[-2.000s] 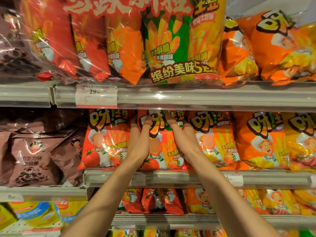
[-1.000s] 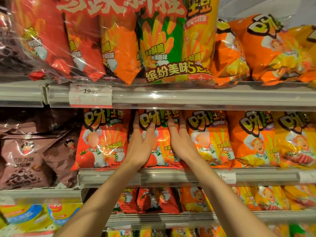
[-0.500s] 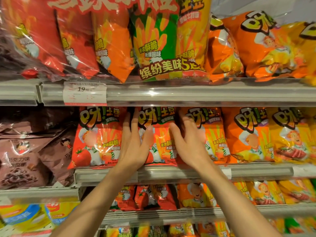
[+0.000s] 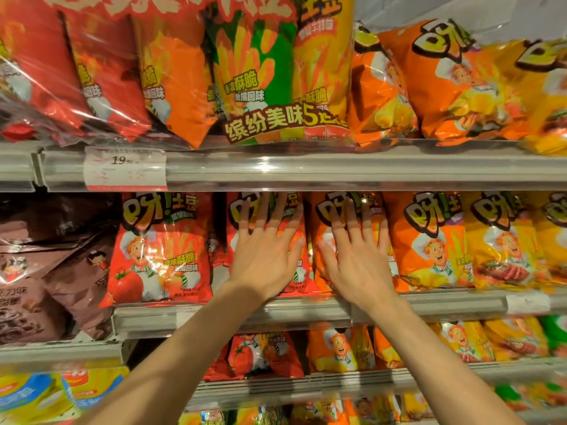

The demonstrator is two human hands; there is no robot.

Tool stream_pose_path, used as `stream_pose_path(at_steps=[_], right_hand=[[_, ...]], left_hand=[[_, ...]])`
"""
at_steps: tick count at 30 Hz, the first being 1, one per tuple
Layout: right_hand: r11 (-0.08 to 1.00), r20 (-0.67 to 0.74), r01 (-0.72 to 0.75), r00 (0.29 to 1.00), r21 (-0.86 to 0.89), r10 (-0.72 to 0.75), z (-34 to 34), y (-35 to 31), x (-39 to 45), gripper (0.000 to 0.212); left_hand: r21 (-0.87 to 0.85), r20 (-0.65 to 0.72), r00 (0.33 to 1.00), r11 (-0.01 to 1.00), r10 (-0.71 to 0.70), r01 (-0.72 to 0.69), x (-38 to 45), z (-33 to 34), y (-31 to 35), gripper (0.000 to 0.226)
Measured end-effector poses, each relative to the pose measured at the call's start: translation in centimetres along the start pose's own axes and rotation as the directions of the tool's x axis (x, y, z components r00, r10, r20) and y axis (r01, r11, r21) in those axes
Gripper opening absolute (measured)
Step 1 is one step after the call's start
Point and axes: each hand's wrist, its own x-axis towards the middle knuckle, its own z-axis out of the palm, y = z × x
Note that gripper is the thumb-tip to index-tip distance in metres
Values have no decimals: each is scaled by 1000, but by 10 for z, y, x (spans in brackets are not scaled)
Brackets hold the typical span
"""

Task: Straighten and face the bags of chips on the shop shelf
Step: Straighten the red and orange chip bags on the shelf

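Note:
On the middle shelf [image 4: 306,311] stands a row of chip bags with their fronts outward. My left hand [image 4: 265,251] lies flat with spread fingers on the second red tomato bag [image 4: 299,271]. My right hand [image 4: 357,259] lies flat, fingers straight, on the orange bag [image 4: 322,216] just right of it. Left of both hands, another red tomato bag [image 4: 162,250] stands upright. To the right follow an orange bag [image 4: 429,240] and a yellow bag [image 4: 503,243].
Brown snack bags [image 4: 46,271] fill the shelf's left end. The upper shelf rail [image 4: 306,170] with a price tag [image 4: 125,168] juts out just above my fingers, under big multipacks [image 4: 260,72]. Lower shelves hold more small chip bags [image 4: 331,351].
Both hands left the sides of the red bag and opened flat. The left now presses its front; the right moved right onto the neighbouring orange bag. The view shifted up and right.

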Motion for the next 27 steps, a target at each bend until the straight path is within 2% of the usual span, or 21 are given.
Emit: stream_pose_path(at_steps=[4,7,8,10,12,13,16,19,21,23,27], right_hand=[[999,-2,-8,1000,49,8,1,-1,-1,61],[987,-3,-26,1000,159,27,0,2,0,61],[974,-15,-42,999,223,47,-1,4,0,59],[929,-89,-52,992,366,90,-8,5,-2,53],[865,-177,-18,977,502,123,-18,-3,-5,45],[824,-173,-11,976,566,131,-25,-12,-6,42],[717,-17,-57,995,694,96,-34,-45,-3,48],[594,240,-250,966,765,98,-29,-73,11,67],[484,365,-377,923,789,124,-24,-84,19,79],[413,422,-444,894,795,150,-19,-89,23,84],[406,439,-464,884,787,158,-14,-89,18,82]], left_hand=[[-24,-11,1000,1000,2,-2,-1,1,1,58],[-201,-55,998,979,18,-28,-6,-7,-8,54],[-284,-89,996,959,-16,-10,-9,-11,-12,53],[-438,-154,972,894,-176,92,-19,-19,-22,52],[-593,-124,929,777,-348,212,-29,-23,-29,53],[-660,-66,913,704,-403,263,-32,-22,-32,57],[-796,134,866,469,-481,383,-32,-16,-37,65],[-827,296,817,295,-495,478,-26,-8,-39,66],[-812,345,804,275,-483,514,-24,-6,-37,69],[-805,347,811,294,-472,515,-23,-7,-36,68],[-749,350,811,380,-468,542,-27,-9,-33,62]])
